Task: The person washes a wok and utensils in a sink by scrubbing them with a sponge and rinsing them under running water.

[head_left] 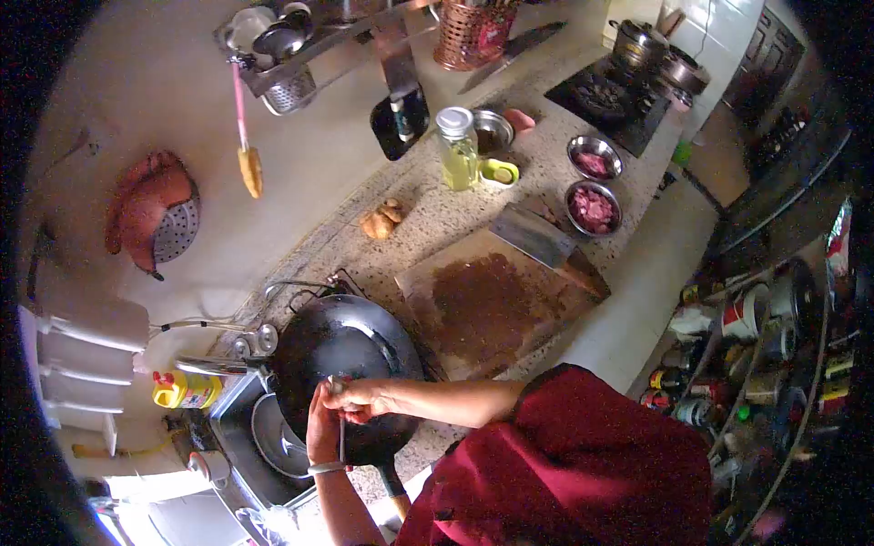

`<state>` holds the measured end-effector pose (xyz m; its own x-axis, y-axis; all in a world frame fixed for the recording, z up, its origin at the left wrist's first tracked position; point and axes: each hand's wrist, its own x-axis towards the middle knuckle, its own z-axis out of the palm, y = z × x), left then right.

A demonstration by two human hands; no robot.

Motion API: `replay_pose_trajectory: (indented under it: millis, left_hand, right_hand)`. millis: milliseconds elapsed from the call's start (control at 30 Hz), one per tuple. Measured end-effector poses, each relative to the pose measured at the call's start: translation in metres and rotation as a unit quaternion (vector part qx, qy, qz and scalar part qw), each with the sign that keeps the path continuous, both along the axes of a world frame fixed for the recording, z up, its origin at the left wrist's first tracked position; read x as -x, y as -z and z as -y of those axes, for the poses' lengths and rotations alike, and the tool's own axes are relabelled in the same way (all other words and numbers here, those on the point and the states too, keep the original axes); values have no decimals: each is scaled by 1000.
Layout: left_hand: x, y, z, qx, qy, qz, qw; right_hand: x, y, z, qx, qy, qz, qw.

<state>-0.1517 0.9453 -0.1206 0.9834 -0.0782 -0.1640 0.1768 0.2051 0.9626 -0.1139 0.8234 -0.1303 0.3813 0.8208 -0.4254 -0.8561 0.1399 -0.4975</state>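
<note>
My left hand point(322, 424), with a light band at the wrist, and my right hand point(359, 400) meet above the black wok point(350, 328). Fingers of both hands are closed together. A small pale thing point(337, 385) shows at the right fingertips, too small to name. Below the hands hangs a thin light strip point(342, 442), whose kind is unclear. The wok's handle point(391, 487) points down toward my body. Right of the wok lies a wet-stained cutting board point(428, 282) with a cleaver point(533, 235) on its far edge.
Left of the wok is a sink point(300, 496) with a faucet point(209, 366) and yellow bottle point(187, 389). Ginger point(381, 220), a glass jar point(458, 150) and metal bowls of meat point(594, 209) stand on the counter. A wall rail point(337, 47) holds utensils.
</note>
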Motion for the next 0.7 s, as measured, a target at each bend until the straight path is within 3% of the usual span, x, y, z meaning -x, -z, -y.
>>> replay_pose_trajectory:
  millis: [100, 167, 200, 233, 333, 400, 500, 633, 700]
  left_hand:
    - [2, -22, 8, 175, 27, -13, 984]
    - [-1, -25, 12, 194, -8, 6, 981]
    - [-1, -35, 14, 154, -18, -11, 988]
    - [-8, -20, -1, 113, 3, -66, 991]
    - [-11, -29, 1, 65, -57, -101, 991]
    - [-12, -3, 1, 98, -108, -32, 989]
    - [-20, 29, 2, 150, -155, -2, 977]
    - [-31, 64, 5, 160, -234, -30, 958]
    - [-38, 81, 7, 168, -280, -29, 945]
  right_hand:
    - [-8, 11, -11, -95, -100, -47, 989]
    - [-7, 21, -18, -94, -134, -72, 984]
    - [-12, 26, -19, -117, -187, -48, 974]
    - [-16, 37, -20, -149, -219, -102, 959]
    - [-18, 24, -17, 28, -216, 9, 976]
    - [-24, 13, -14, 107, -233, 22, 966]
    - [-32, 37, -13, 145, -243, 76, 956]
    - [-28, 31, -16, 178, -269, 131, 938]
    - [-21, 22, -19, 220, -228, 209, 925]
